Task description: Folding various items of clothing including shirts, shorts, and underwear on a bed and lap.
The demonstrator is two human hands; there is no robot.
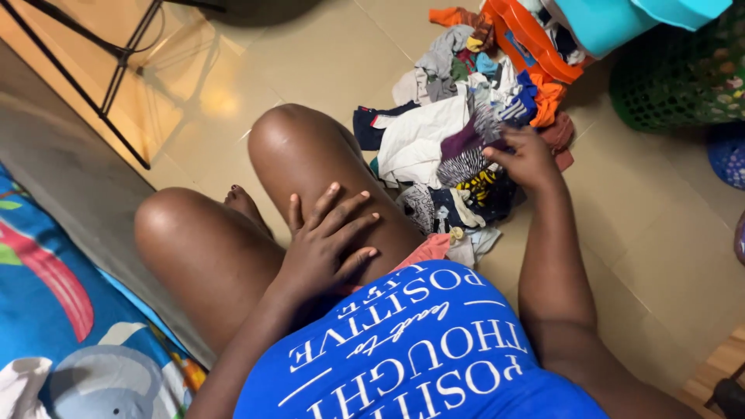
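Note:
My left hand (pixel 326 240) lies flat on my thigh with its fingers spread, holding nothing. My right hand (pixel 529 159) reaches out to a pile of mixed clothes (pixel 458 124) on the tiled floor. Its fingers are closed on a dark purple garment (pixel 466 143) at the top of the pile. A white garment (pixel 419 136) lies just left of that hand, and a striped black-and-white piece (pixel 463 165) sits below the purple one. I sit with my knees raised, wearing a blue shirt with white lettering.
An orange plastic basket (pixel 531 43) and a turquoise tub (pixel 613 23) stand behind the pile. A green mesh basket (pixel 675 77) is at the right. A patterned blue sheet (pixel 54 310) covers the seat at left. Black metal legs (pixel 116 62) stand at top left.

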